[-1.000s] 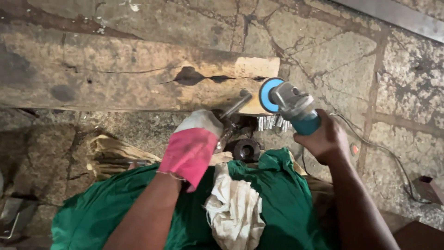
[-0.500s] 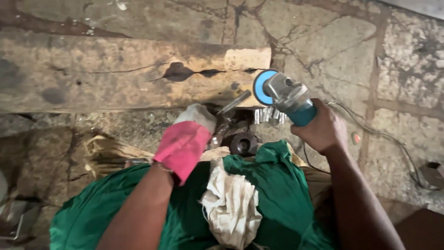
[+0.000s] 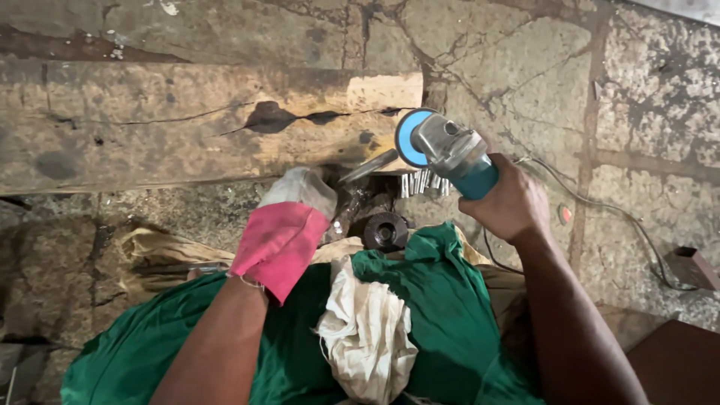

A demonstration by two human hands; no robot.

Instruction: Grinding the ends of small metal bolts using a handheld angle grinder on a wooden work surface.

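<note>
My right hand (image 3: 510, 202) grips a teal and grey angle grinder (image 3: 450, 154) with a blue disc (image 3: 409, 135), held near the right end of a long cracked wooden beam (image 3: 187, 124). My left hand (image 3: 289, 225) wears a pink and white glove and holds a thin metal bar (image 3: 367, 166) that points up toward the disc. The bar's lower end is hidden by the glove. A small row of metal pieces (image 3: 424, 182) lies just under the grinder.
Green cloth (image 3: 442, 315) and a white rag (image 3: 367, 337) cover my lap. A dark round metal part (image 3: 385, 230) lies on the stone floor (image 3: 637, 97). The grinder's cable (image 3: 600, 210) runs right toward a small brown block (image 3: 690, 266).
The grinder and my right hand have shifted slightly left, toward the beam's end. The gloved left hand keeps holding the bar in about the same place.
</note>
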